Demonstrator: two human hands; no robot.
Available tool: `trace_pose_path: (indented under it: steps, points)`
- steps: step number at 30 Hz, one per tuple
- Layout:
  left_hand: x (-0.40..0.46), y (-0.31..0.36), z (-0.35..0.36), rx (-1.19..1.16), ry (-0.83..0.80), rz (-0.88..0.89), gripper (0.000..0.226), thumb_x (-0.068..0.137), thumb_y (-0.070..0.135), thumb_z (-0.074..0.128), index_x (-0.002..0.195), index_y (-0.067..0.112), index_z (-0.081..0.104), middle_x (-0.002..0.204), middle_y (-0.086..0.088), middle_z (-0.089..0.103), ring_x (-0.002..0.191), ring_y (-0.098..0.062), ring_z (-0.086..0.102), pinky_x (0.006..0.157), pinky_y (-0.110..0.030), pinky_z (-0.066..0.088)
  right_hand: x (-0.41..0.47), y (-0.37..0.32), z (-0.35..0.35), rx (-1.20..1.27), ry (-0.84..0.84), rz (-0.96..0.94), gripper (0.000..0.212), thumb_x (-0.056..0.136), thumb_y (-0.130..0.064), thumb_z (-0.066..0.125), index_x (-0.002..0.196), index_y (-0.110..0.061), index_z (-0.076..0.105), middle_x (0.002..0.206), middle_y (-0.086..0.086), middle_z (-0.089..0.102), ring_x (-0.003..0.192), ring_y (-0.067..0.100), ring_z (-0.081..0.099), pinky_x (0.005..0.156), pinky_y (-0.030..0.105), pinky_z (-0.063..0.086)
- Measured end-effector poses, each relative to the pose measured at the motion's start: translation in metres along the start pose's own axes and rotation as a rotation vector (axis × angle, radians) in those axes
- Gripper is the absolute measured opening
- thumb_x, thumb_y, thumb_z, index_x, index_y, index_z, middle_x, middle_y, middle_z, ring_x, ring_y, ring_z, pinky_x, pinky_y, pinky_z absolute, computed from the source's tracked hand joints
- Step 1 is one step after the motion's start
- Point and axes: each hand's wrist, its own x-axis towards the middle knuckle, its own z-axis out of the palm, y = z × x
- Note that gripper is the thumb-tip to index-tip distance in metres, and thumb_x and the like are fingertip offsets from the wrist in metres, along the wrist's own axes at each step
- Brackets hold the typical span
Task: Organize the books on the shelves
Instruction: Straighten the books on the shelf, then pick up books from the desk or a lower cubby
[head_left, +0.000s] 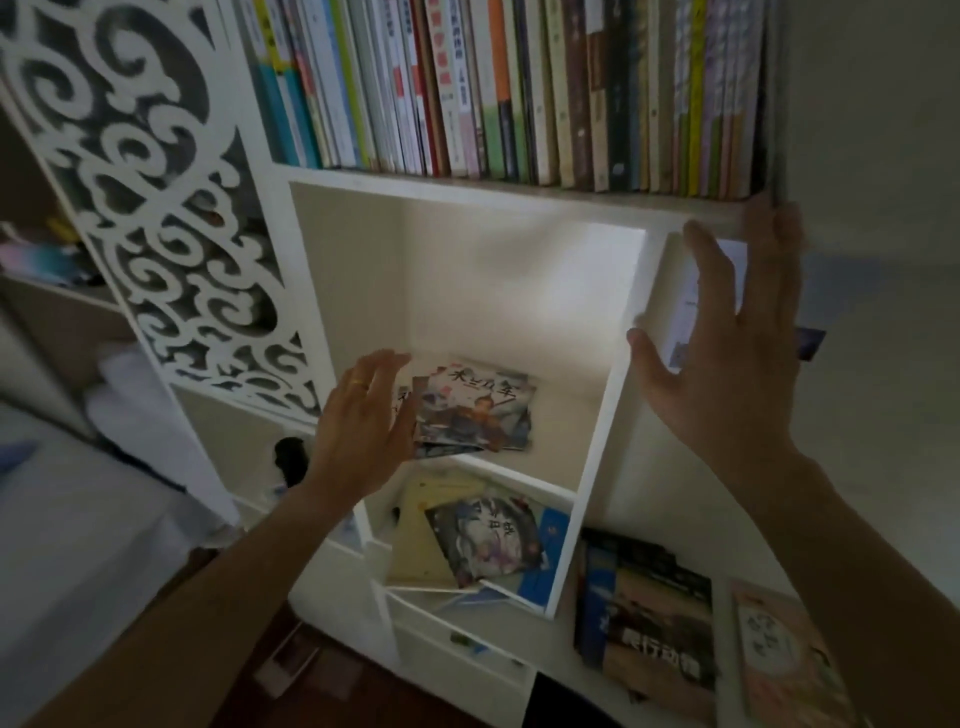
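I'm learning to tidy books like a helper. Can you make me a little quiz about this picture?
1. True or false: the row of upright books stands on the shelf above the middle cubby.
2. Which hand is nearest the small pile of picture books in that cubby? A) left B) right
3. Fill in: both hands are ____, with straight fingers.

Key: 1 true. 2 A: the left hand is beside the pile, and the right hand is up by the cubby's right wall. 3 open.
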Motion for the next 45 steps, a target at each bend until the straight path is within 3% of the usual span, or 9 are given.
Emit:
trace_pose_path:
  steps: [7, 13, 18, 25, 28, 31, 35, 39, 45]
  points:
    - [-0.013, -0.025, 0.046, -0.402, -0.309, -0.930, 0.061, 0.097, 0.046, 0.061, 0.140, 0.007, 0.046, 0.139, -0.020, 0.053, 0.125, -0.039, 0.055, 0.104, -0.045, 0.048, -0.001, 0.006, 0.000, 0.025, -0.013, -0.012, 0.070, 0.089, -0.034, 0.071, 0.148, -0.010, 0.043, 0.165, 0.019, 0.017, 0.155, 0.035, 0.009, 0.117, 0.014, 0.009]
    - [-0.044, -0.019, 0.079, -0.450, -0.089, -0.943, 0.046, 0.102, 0.046, 0.052, 0.133, 0.012, 0.053, 0.129, -0.012, 0.060, 0.116, -0.031, 0.059, 0.099, -0.044, 0.049, -0.071, -0.010, 0.031, 0.158, -0.070, 0.028, 0.055, 0.097, -0.028, 0.066, 0.142, 0.000, 0.050, 0.160, 0.024, 0.029, 0.152, 0.035, 0.023, 0.115, 0.050, 0.040]
    - [-0.124, -0.030, 0.119, -0.519, 0.022, -0.984, 0.030, 0.108, 0.040, 0.038, 0.109, 0.019, 0.059, 0.103, -0.004, 0.063, 0.092, -0.024, 0.060, 0.086, -0.044, 0.051, -0.196, -0.054, 0.079, 0.359, -0.436, 0.095, 0.031, 0.099, -0.025, 0.061, 0.124, -0.006, 0.063, 0.128, 0.009, 0.060, 0.120, 0.020, 0.055, 0.099, 0.031, 0.049]
    - [-0.171, -0.056, 0.180, -0.416, -0.336, -1.161, 0.030, 0.100, 0.033, 0.059, 0.128, 0.021, 0.063, 0.125, -0.003, 0.067, 0.112, -0.023, 0.061, 0.103, -0.041, 0.050, -0.302, -0.085, 0.193, 0.485, -1.095, 1.092, 0.038, 0.096, -0.042, 0.063, 0.125, -0.019, 0.060, 0.119, -0.001, 0.064, 0.109, 0.015, 0.062, 0.097, 0.034, 0.049]
    - [-0.165, -0.060, 0.211, -0.446, -0.453, -1.106, 0.042, 0.100, 0.034, 0.062, 0.139, 0.019, 0.057, 0.132, -0.002, 0.064, 0.116, -0.022, 0.060, 0.098, -0.029, 0.043, -0.324, -0.078, 0.247, 0.572, -0.992, 1.519, 0.053, 0.078, -0.051, 0.074, 0.115, -0.014, 0.065, 0.117, 0.008, 0.067, 0.100, 0.020, 0.065, 0.092, 0.038, 0.054]
    - [-0.149, -0.059, 0.243, -0.496, -0.563, -1.193, 0.051, 0.099, 0.037, 0.062, 0.140, 0.008, 0.054, 0.136, -0.008, 0.060, 0.121, -0.028, 0.057, 0.090, -0.026, 0.040, -0.322, -0.080, 0.275, 0.709, -0.910, 1.746, 0.030, 0.091, -0.037, 0.072, 0.101, -0.010, 0.064, 0.093, 0.009, 0.064, 0.084, 0.021, 0.060, 0.080, 0.036, 0.055]
    - [-0.143, -0.059, 0.277, -0.610, -0.487, -1.356, 0.054, 0.083, 0.044, 0.076, 0.121, 0.009, 0.060, 0.115, -0.006, 0.070, 0.098, -0.020, 0.063, 0.073, -0.029, 0.049, -0.322, -0.081, 0.304, 0.751, -0.825, 1.849, 0.037, 0.094, -0.027, 0.070, 0.119, -0.001, 0.060, 0.083, 0.011, 0.058, 0.073, 0.022, 0.055, 0.083, 0.043, 0.057]
    - [-0.149, -0.052, 0.284, -0.823, -0.498, -1.385, 0.011, 0.085, 0.012, 0.077, 0.078, 0.014, 0.069, 0.079, -0.004, 0.072, 0.083, -0.024, 0.066, 0.076, -0.042, 0.058, -0.326, -0.075, 0.305, 0.798, -0.741, 1.997, 0.032, 0.090, -0.022, 0.074, 0.114, -0.005, 0.059, 0.093, 0.010, 0.071, 0.085, 0.023, 0.065, 0.099, 0.048, 0.053]
    - [-0.168, -0.052, 0.233, -1.088, -0.604, -1.454, 0.004, 0.090, 0.001, 0.070, 0.093, -0.002, 0.071, 0.069, -0.012, 0.071, 0.053, -0.019, 0.065, 0.058, -0.029, 0.053, -0.336, -0.069, 0.288, 1.069, -0.549, 2.012, 0.039, 0.089, -0.007, 0.073, 0.127, -0.007, 0.063, 0.119, 0.014, 0.073, 0.105, 0.033, 0.072, 0.095, 0.053, 0.056]
